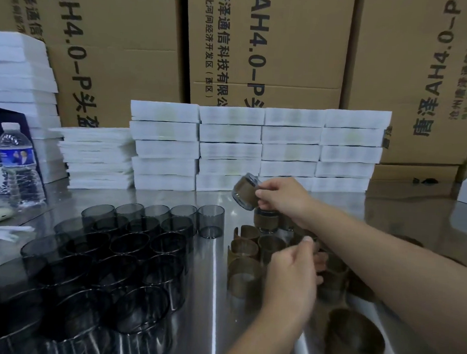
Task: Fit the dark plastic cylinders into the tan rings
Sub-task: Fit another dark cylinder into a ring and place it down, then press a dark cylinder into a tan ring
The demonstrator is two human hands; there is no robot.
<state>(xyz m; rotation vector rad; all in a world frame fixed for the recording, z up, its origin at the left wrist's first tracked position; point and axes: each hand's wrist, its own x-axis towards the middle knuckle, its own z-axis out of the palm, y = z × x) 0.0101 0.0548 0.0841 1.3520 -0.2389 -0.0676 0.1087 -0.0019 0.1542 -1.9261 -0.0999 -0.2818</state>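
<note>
Head view shows the right hand (282,200) raised, its fingers gripping one ringed cylinder (243,192), a dark cylinder with a tan band round its middle, tilted and clear of the table (211,296). Directly below that hand stands a second finished unit (265,222). Others may stand behind the wrist, but that area is hidden. The left hand (289,278) hovers low over the tan rings (246,260) with curled fingers and thumb tip raised; whether it pinches a ring cannot be determined. Judged progress: early. A large batch of bare dark cylinders (122,249) stands well to the left of both hands, and many unfilled rings lie under and around the left hand, some beneath the right forearm. Clearance: a bare strip of table separates the cylinders from the rings, giving the left hand an open lane. Beyond the right hand, stacked white foam packs (255,151) form a wall that limits forward travel. The rings are crowded, so a low sweep of the right forearm could knock them.
</note>
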